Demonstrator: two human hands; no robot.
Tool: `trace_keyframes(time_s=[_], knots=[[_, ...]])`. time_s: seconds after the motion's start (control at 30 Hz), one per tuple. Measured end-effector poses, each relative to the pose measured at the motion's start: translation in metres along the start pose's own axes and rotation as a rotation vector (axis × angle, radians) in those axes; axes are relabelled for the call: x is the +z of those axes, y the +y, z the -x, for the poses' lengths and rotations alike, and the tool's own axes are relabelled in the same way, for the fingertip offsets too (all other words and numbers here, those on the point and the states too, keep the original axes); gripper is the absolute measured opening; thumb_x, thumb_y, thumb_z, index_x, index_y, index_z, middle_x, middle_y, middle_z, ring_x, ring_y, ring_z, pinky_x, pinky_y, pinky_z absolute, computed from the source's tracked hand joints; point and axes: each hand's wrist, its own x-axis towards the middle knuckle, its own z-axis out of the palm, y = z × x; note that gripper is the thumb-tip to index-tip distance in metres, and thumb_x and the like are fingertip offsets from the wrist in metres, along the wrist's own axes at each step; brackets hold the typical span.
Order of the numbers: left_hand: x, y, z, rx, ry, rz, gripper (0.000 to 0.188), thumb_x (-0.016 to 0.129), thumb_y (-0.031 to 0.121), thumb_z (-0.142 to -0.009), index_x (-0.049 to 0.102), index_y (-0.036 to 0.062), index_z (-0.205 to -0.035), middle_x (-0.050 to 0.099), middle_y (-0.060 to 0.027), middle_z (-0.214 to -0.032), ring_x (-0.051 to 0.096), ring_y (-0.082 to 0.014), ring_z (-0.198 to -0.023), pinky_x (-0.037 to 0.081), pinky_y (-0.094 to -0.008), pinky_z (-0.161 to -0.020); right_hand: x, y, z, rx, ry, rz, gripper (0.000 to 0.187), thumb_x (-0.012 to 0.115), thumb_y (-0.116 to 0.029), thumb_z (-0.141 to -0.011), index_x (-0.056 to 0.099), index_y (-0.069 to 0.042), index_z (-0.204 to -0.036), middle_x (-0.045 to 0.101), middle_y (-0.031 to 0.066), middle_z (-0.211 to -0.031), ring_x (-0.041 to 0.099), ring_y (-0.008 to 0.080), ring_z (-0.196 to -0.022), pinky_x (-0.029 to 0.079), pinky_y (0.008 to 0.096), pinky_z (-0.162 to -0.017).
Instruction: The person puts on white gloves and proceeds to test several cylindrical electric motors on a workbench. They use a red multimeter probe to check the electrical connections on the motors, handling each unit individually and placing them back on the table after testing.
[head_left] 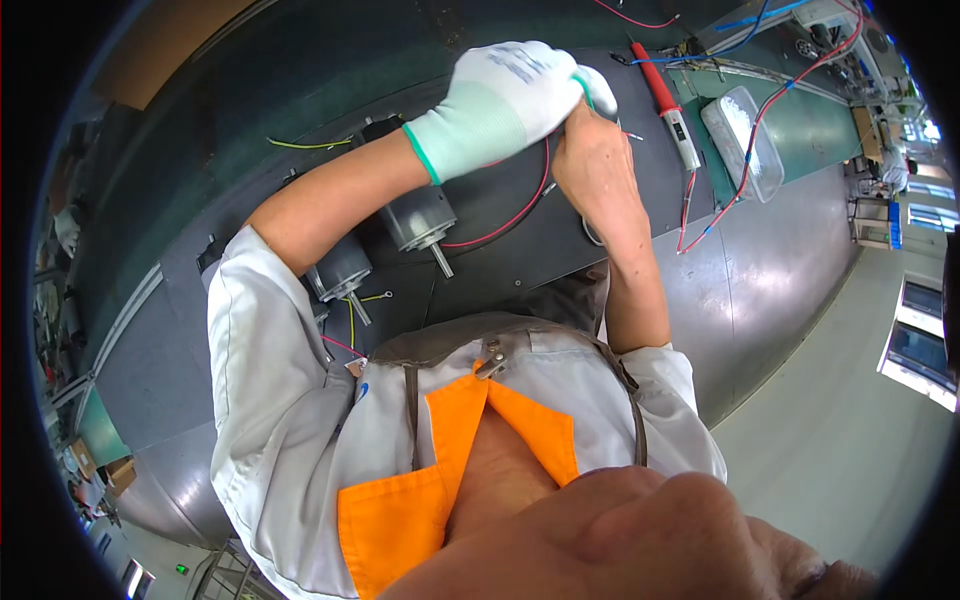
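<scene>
My left hand (pixel 510 88) wears a white glove with a mint wrist and a green hem. It reaches across the bench and is closed at the fingertips of my bare right hand (pixel 602 175). Between the two hands shows a second white glove (pixel 598 88) with a green edge, pinched by the left hand. The right fingers are hidden at or inside that glove, so their grip does not show. Under my left forearm lies a cylindrical grey motor (pixel 415 215) with a metal shaft, and another motor (pixel 343 268) sits nearer my left elbow.
A red-and-white handheld tool (pixel 665 105) with a cable lies right of my hands, beside a clear plastic box (pixel 745 140). Red and black motor leads (pixel 520 215) curve over the dark mat (pixel 490 275). A yellow-green wire (pixel 305 145) lies at the left.
</scene>
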Motion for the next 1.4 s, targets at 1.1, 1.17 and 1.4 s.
trace_keyframes(time_s=[1.1,1.17,1.4], knots=[[0.092,0.112,0.035,-0.213,-0.072,-0.026,0.019,0.069,0.029,-0.086,0.063,0.0166,-0.073,0.058,-0.0024,-0.070,0.061,-0.0228,-0.064,0.045,-0.0403,-0.056,0.045,0.127,-0.038,0.154,-0.483,-1.404,0.057,0.036,-0.036,-0.112,0.037,0.003,-0.154,0.046,0.0172,-0.155,0.045,0.0292,-0.143,0.034,0.0372,-0.120],[0.092,0.114,0.034,-0.204,-0.057,-0.049,0.019,0.070,0.029,-0.086,0.063,0.0165,-0.074,0.058,-0.0023,-0.071,0.061,-0.0228,-0.065,0.045,-0.0405,-0.056,0.056,0.127,-0.047,0.263,-0.501,-1.593,0.057,0.036,-0.036,-0.112,0.037,0.003,-0.154,0.047,0.0172,-0.155,0.045,0.0291,-0.143,0.033,0.0373,-0.120],[0.098,0.114,0.031,-0.171,-0.160,-0.082,0.019,0.068,0.030,-0.087,0.062,0.0159,-0.076,0.058,-0.0029,-0.072,0.062,-0.0230,-0.066,0.046,-0.0408,-0.057,0.087,0.128,-0.073,0.348,-0.388,-1.725,0.059,0.038,-0.039,-0.111,0.038,0.002,-0.153,0.047,0.0165,-0.154,0.046,0.0282,-0.142,0.033,0.0377,-0.121]])
